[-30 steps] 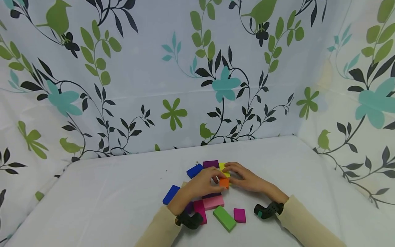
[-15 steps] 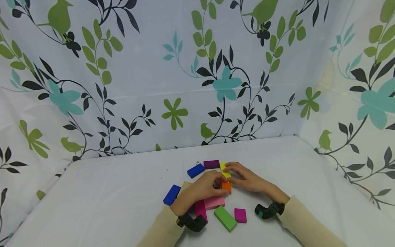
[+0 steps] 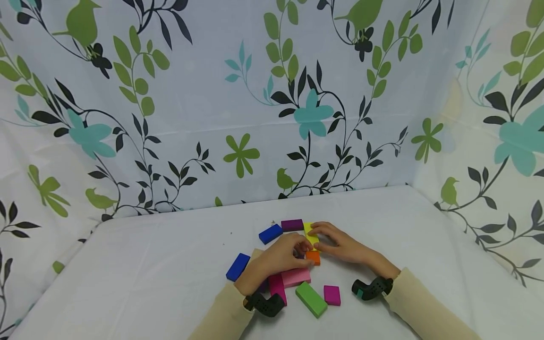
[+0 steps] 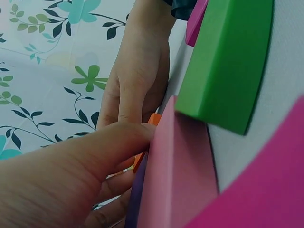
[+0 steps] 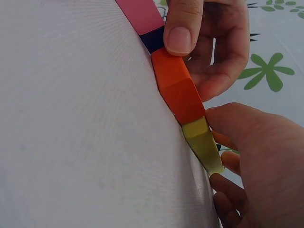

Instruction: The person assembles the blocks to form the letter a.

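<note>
My left hand [image 3: 280, 257] pinches a small orange block [image 3: 313, 258] between thumb and fingers; its thumb [image 5: 180, 40] lies on the block's edge in the right wrist view. My right hand [image 3: 344, 245] holds a yellow block [image 3: 311, 236], thumb near the seam with the orange block and fingers at the far end. In the right wrist view the orange and yellow [image 5: 202, 142] blocks meet end to end on the table. A dark purple block [image 5: 153, 40] and a pink block [image 3: 296, 277] continue the row, partly hidden in the head view by my left hand.
On the white table [image 3: 161, 274] a purple block [image 3: 292, 225] and blue block [image 3: 270, 233] lie beyond my hands. Another blue block [image 3: 238, 267] and a tan block [image 3: 257, 253] are left. Nearer are magenta [image 3: 278, 289], green [image 3: 311, 299] and small magenta [image 3: 332, 295] blocks.
My left hand has moved slightly nearer and right along with the orange block, uncovering more of the yellow block. My right hand has stayed almost still.
</note>
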The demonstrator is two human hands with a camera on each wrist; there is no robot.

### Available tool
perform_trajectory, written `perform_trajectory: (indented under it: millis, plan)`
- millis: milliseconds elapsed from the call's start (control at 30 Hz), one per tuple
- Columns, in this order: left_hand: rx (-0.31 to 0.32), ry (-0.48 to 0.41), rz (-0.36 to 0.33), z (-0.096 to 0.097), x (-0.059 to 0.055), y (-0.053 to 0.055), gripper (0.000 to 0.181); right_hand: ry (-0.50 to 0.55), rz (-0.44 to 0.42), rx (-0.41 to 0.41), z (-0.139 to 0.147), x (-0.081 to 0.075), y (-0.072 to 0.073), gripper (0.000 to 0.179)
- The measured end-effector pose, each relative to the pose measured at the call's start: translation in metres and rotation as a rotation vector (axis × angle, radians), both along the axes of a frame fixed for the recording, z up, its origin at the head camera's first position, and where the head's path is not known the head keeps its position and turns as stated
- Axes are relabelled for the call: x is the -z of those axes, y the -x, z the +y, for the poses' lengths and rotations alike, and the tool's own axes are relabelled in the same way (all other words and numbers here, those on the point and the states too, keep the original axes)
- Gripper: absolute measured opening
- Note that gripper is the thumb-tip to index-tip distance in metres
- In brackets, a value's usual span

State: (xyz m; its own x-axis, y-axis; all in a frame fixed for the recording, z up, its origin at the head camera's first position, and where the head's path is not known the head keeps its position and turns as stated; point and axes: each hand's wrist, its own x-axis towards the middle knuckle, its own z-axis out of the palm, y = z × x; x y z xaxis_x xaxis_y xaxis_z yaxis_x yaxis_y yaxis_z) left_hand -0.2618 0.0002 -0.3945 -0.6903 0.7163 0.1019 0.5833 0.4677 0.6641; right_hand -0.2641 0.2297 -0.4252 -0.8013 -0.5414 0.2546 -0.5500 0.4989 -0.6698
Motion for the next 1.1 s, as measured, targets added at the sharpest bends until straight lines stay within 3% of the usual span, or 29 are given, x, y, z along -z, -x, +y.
perform_trajectory:
  millis: [300, 1100]
  plan:
    - [-0.053, -0.005, 0.004, 0.0046, 0.0035, -0.0015, 0.026, 0.013, -0.019, -0.008, -0.0002, -0.0011, 0.0008, 0.032]
    - [-0.07, 0.009, 0.026, 0.006, 0.0057, -0.0028, 0.026, 0.02, -0.033, -0.021, 0.0012, 0.0007, 0.0008, 0.036]
